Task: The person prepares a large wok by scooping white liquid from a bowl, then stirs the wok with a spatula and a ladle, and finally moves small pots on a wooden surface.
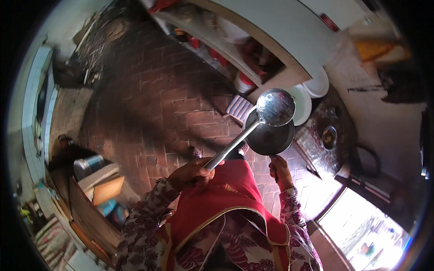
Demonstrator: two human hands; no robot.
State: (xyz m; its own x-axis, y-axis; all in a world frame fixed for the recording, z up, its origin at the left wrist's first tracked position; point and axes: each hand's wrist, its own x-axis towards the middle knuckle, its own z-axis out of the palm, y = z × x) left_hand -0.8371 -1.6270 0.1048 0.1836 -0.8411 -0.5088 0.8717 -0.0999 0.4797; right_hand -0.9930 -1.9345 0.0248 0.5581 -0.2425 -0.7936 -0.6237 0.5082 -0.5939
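My left hand [198, 172] is closed around the handle of a large metal ladle [275, 106]. Its round bowl is held up over a dark frying pan [269, 139] and covers part of it; whether the two touch, I cannot tell. The pan's short handle is in my right hand [281, 171]. Both hands are in front of a red apron [225, 186] with yellow edging. Patterned sleeves cover both arms.
Beside the pan stand a pale basin [301, 105] and a low table [313, 145] with a small bowl [329, 138]. A striped stool seat [239, 107] is near an open-shelved cabinet [284, 64]. Brick floor [162, 115] spreads ahead. A metal pot [89, 166] sits at the left; a bright doorway [362, 230] lies lower right.
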